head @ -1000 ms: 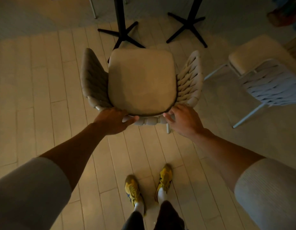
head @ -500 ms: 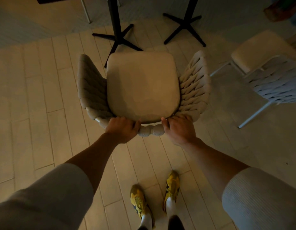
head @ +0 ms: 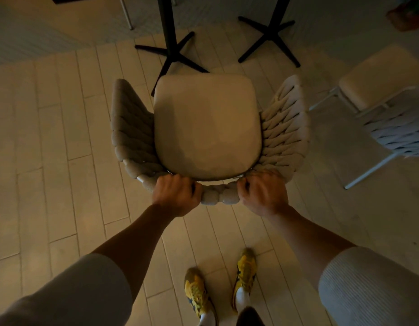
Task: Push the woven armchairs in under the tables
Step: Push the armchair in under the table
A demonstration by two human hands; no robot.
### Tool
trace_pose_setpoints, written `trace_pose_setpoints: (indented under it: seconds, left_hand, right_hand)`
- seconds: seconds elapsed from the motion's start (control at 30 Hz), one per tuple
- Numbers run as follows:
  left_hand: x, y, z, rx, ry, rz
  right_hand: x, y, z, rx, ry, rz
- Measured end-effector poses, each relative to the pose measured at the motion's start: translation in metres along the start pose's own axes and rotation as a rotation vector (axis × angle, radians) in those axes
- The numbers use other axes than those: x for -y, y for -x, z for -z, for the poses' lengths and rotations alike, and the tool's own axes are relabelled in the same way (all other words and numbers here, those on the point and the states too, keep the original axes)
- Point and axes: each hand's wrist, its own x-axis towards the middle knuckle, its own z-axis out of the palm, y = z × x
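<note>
Pale floor planks (head: 62,161) are seen beneath the woven armchair (head: 207,128), whose back rim is gripped by the left hand (head: 177,196) and the right hand (head: 262,194), each curled over it. Its seat front is set just beside a black bench base (head: 167,43).

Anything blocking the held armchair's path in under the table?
Only the table's own black cross-foot pedestal, directly ahead of the beige woven armchair; one foot runs beneath the seat's front edge. The white-framed woven armchair at right stands clear of the path.
</note>
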Motion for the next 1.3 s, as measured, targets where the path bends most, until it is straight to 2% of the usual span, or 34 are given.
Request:
trace_pose_setpoints:
  seconds: [0.1,0.23,0.37,0.5,0.63,0.73,1.0,1.13,1.23,1.3]
  left_hand:
    - [-0.003,-0.01,0.002,-0.011,0.046,0.066]
    - [-0.009,-0.027,0.006,-0.026,0.068,0.094]
    - [-0.017,-0.045,0.01,-0.036,0.059,0.129]
    - [-0.029,-0.07,0.016,-0.038,0.053,0.152]
    - [-0.035,-0.091,0.024,-0.082,0.094,0.194]
    - [-0.039,-0.107,0.03,-0.091,0.097,0.236]
    - [-0.048,-0.146,0.037,-0.08,0.096,0.306]
    - [-0.044,-0.161,0.037,-0.068,0.089,0.288]
    - [-0.039,-0.171,0.029,-0.052,-0.014,0.153]
    - [-0.036,-0.183,0.029,-0.042,-0.031,0.176]
  right_hand:
    - [-0.012,-0.009,-0.006,0.026,-0.046,-0.052]
    - [-0.031,-0.025,-0.008,0.043,0.01,0.087]
    - [-0.052,-0.042,-0.006,0.132,0.009,0.062]
    - [-0.078,-0.062,-0.002,0.108,-0.009,0.11]
    - [-0.098,-0.083,-0.003,0.158,-0.088,-0.094]
    - [-0.112,-0.097,-0.003,0.201,-0.117,-0.045]
    - [-0.148,-0.137,-0.004,0.176,-0.137,-0.031]
    - [-0.158,-0.152,-0.009,0.151,-0.159,-0.005]
    - [-0.167,-0.168,-0.012,0.144,-0.158,0.011]
    - [-0.173,-0.179,-0.014,0.144,-0.144,0.023]
